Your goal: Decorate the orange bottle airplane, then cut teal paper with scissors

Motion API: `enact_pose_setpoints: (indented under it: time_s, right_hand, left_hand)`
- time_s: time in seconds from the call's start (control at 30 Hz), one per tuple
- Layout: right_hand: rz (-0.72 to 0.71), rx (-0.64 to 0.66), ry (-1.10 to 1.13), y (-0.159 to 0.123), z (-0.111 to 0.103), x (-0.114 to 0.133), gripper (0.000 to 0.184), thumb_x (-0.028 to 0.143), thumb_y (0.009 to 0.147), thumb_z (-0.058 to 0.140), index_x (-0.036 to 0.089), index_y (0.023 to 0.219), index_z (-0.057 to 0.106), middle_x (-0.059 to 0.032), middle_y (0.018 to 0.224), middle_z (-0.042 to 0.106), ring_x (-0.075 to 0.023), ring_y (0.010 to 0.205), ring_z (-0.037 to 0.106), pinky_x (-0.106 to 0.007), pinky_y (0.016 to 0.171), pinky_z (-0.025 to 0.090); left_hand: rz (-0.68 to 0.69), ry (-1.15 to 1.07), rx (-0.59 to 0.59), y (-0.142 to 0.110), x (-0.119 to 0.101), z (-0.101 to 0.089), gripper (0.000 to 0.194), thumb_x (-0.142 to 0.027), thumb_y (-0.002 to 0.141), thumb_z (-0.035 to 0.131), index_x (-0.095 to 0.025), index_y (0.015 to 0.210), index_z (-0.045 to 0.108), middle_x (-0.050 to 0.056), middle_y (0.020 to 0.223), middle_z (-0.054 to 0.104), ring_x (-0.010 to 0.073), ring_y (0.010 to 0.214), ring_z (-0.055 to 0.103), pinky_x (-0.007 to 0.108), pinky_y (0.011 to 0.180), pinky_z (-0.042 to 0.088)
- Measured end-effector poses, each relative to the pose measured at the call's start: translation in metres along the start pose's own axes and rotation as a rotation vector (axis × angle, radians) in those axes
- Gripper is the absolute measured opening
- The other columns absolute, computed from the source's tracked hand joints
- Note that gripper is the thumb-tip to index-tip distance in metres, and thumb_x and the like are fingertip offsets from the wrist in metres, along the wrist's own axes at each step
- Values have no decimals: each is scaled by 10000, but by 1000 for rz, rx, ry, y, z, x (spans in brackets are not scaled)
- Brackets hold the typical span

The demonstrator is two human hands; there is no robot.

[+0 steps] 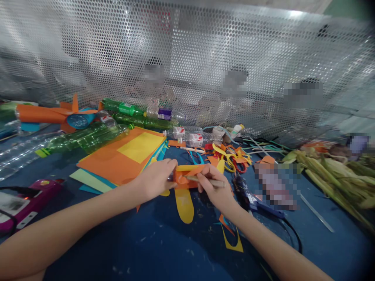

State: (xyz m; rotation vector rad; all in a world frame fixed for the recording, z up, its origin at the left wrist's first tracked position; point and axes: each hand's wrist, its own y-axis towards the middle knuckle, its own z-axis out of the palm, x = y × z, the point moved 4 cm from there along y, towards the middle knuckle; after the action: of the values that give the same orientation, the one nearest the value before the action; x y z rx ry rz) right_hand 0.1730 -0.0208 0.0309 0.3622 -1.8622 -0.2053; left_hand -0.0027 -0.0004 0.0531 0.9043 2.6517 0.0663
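My left hand (pixel 156 179) is closed round the left end of a small body wrapped in orange paper (pixel 183 180), which looks like a bottle. Yellow strips show on the wrapped body, and a rounded yellow paper flap (pixel 184 207) sticks out below it. At the other end, my right hand (pixel 215 189) pinches a tan pen-like stick (pixel 215 182), its tip against the orange surface. The right fingers also touch the wrapped body. A blue glue gun (pixel 263 207) lies on the table right of my right hand. Yellow-handled scissors (pixel 227 158) rest just behind that hand.
Coloured paper sheets (pixel 107 162) are stacked left of centre. Green plastic bottles (pixel 99 136) and clear bottles (pixel 199 138) line the back, before a perforated metal screen (pixel 187 58). Corn husks (pixel 331 175) lie far right, a magenta device (pixel 32 203) at left. Yellow scraps (pixel 234 244) lie in front.
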Motion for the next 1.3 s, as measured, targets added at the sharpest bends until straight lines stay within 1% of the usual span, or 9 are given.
enact_pose_setpoints:
  time_s: [0.13, 0.3, 0.43, 0.6, 0.77, 0.97, 1.3]
  right_hand:
    - [-2, 25, -19, 0, 1, 1, 211, 253, 869, 496, 229, 688, 390, 60, 508, 518, -104, 469, 465, -233, 496, 341]
    - [4, -9, -5, 1, -1, 1, 206, 236, 858, 493, 230, 682, 387, 71, 500, 485, -99, 445, 443, -233, 481, 329]
    - [8, 21, 18, 2, 1, 3, 206, 256, 865, 493, 230, 688, 390, 66, 504, 500, -105, 464, 486, -235, 508, 355]
    - [14, 2, -5, 2, 0, 3, 200, 228, 859, 494, 227, 686, 395, 72, 495, 495, -99, 458, 472, -232, 508, 348]
    - [18, 20, 20, 3, 1, 2, 206, 246, 861, 503, 226, 687, 394, 69, 505, 506, -102, 463, 505, -230, 507, 361]
    - [9, 12, 37, 2, 0, 1, 192, 231, 853, 504, 225, 692, 400, 76, 500, 487, -98, 455, 496, -228, 504, 359]
    - [52, -8, -46, 2, -3, 4, 200, 240, 851, 488, 227, 673, 398, 74, 472, 488, -100, 436, 453, -232, 494, 336]
  left_hand:
    - [1, -8, 18, -1, -2, -2, 248, -289, 780, 633, -178, 889, 440, 26, 862, 537, 204, 813, 531, 291, 642, 363]
    - [-17, -10, 16, -1, -2, -2, 235, -298, 784, 622, -178, 878, 442, 22, 847, 533, 201, 799, 531, 289, 637, 362]
    - [2, -20, 6, -1, 0, -1, 231, -275, 782, 617, -179, 898, 441, 21, 857, 533, 199, 807, 530, 290, 646, 364]
    - [-1, -25, 16, -1, -2, -3, 241, -274, 785, 629, -178, 900, 440, 25, 867, 538, 203, 822, 535, 293, 663, 372]
    - [-6, -23, 22, -1, -5, -4, 242, -281, 792, 629, -177, 892, 435, 28, 866, 535, 207, 820, 538, 297, 662, 379]
    - [12, -24, 8, -1, -2, -2, 234, -276, 790, 623, -178, 900, 441, 25, 857, 536, 203, 806, 538, 293, 652, 373]
    - [-3, 1, 21, -2, -5, -4, 249, -279, 781, 641, -175, 890, 443, 26, 860, 544, 198, 799, 531, 290, 636, 368]
